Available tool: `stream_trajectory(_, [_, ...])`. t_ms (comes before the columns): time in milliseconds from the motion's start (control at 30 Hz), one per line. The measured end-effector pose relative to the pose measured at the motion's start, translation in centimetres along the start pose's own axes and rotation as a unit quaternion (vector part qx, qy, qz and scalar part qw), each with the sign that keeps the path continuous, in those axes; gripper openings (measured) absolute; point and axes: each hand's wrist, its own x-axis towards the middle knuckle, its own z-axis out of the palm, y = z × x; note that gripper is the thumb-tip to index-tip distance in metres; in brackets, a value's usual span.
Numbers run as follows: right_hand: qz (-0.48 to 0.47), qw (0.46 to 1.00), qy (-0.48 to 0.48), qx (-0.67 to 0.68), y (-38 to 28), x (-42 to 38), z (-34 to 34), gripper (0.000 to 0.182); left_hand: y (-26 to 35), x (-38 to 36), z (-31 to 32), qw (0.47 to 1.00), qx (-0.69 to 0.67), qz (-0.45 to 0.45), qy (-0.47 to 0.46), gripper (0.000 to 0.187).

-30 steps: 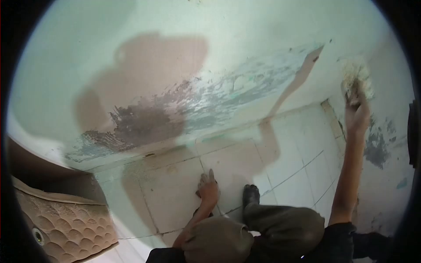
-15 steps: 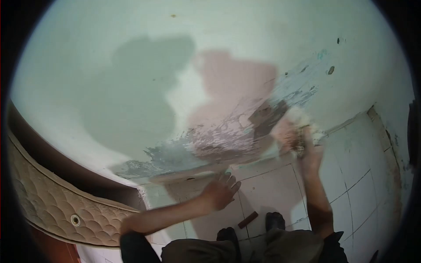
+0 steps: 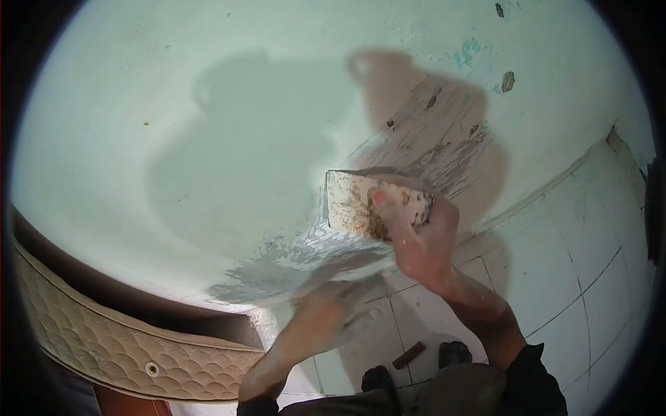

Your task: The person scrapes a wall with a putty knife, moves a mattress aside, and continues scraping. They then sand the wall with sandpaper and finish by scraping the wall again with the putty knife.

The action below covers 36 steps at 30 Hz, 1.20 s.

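My right hand point(image 3: 431, 241) grips a wide, flat putty scraper point(image 3: 350, 202), its plate pale and stained with rust-brown. My thumb lies on the plate's face, and the fingers behind it are mostly hidden. The plate is at the lower wall point(image 3: 277, 152), over a rough, grey-streaked patch point(image 3: 451, 159). My left hand point(image 3: 326, 317), smeared by motion, hovers low near the foot of the wall. Its fingers stretch out and nothing shows in them.
A quilted beige mattress point(image 3: 90, 333) stands at the left. Underfoot is a white tiled floor point(image 3: 541, 291), with a small reddish-brown bar point(image 3: 409, 355) lying between my feet. Chipped spots point(image 3: 508, 82) mark the upper right wall.
My right hand and the scraper have swung left across the patch, and the plate now faces me. My left hand has shifted slightly left and down. The view has turned a little.
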Motion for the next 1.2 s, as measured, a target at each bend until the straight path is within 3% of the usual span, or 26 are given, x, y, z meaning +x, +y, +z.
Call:
stream_trajectory(33, [0.000,1.000,-0.001,0.003,0.5,-0.2,-0.2,0.017,-0.2,-0.2,-0.5,1.000,0.002,-0.003,0.001,0.045])
stream_trajectory(100, [-0.024,0.997,0.026,0.066,1.6,-1.4,-0.1,0.020,-0.8,-1.2,-1.5,0.979,-0.059,-0.030,0.194,0.042])
stream_trajectory(167, [-0.054,0.997,0.020,0.050,1.7,-0.6,0.7,0.021,-1.3,-1.1,-1.9,0.976,-0.010,-0.033,0.214,0.045])
stream_trajectory(233, [-0.067,0.997,0.016,0.026,0.9,-0.6,1.4,0.022,-1.7,0.5,-1.3,0.888,0.091,0.024,0.450,0.042])
stream_trajectory(333, [-0.084,0.996,0.009,0.024,0.5,-1.0,1.7,0.021,-1.7,1.3,-1.9,0.862,0.143,0.032,0.484,0.044])
stream_trajectory(400, [-0.041,0.996,0.021,0.071,1.7,-1.7,0.9,0.021,-1.8,1.5,-2.1,0.837,0.170,0.048,0.517,0.047])
stream_trajectory(467, [-0.074,0.997,0.014,0.036,1.3,-0.5,1.1,0.020,-1.5,1.8,-2.0,0.832,0.189,0.042,0.520,0.053])
stream_trajectory(767, [-0.089,0.995,-0.030,0.036,0.1,-0.5,1.1,0.021,-2.3,3.5,-2.4,0.799,0.170,0.072,0.573,0.056])
stream_trajectory(867, [-0.073,0.995,-0.071,-0.008,-2.7,1.0,3.0,0.022,-2.4,3.6,-5.0,0.776,0.173,0.127,0.594,0.054])
stream_trajectory(933, [-0.071,0.987,-0.141,-0.007,-4.3,2.3,2.8,0.023,-2.1,2.0,-9.5,0.760,0.279,0.160,0.565,0.051])
stream_trajectory(967, [-0.083,0.984,-0.152,-0.028,-5.1,3.1,2.0,0.023,-2.6,2.1,-11.1,0.751,0.263,0.159,0.585,0.051])
stream_trajectory(1033, [-0.138,0.956,-0.193,-0.172,-6.2,3.8,0.0,0.025,-3.5,1.8,-12.5,0.693,0.251,0.208,0.643,0.050])
stream_trajectory(1067, [-0.139,0.954,-0.196,-0.180,-6.2,3.1,-0.7,0.025,-3.8,1.3,-12.3,0.673,0.246,0.222,0.661,0.050])
stream_trajectory(1133, [-0.042,0.974,-0.179,-0.131,-6.5,1.2,-2.2,0.025,-3.5,-0.3,-9.7,0.681,0.213,0.117,0.691,0.050])
stream_trajectory(1167, [-0.044,0.972,-0.186,-0.137,-5.9,0.3,-2.6,0.025,-3.4,-0.4,-8.2,0.677,0.209,0.111,0.697,0.050])
stream_trajectory(1200, [-0.074,0.972,-0.167,-0.145,-4.5,-0.8,-2.9,0.022,-3.7,0.0,-6.6,0.707,0.189,0.101,0.674,0.052])
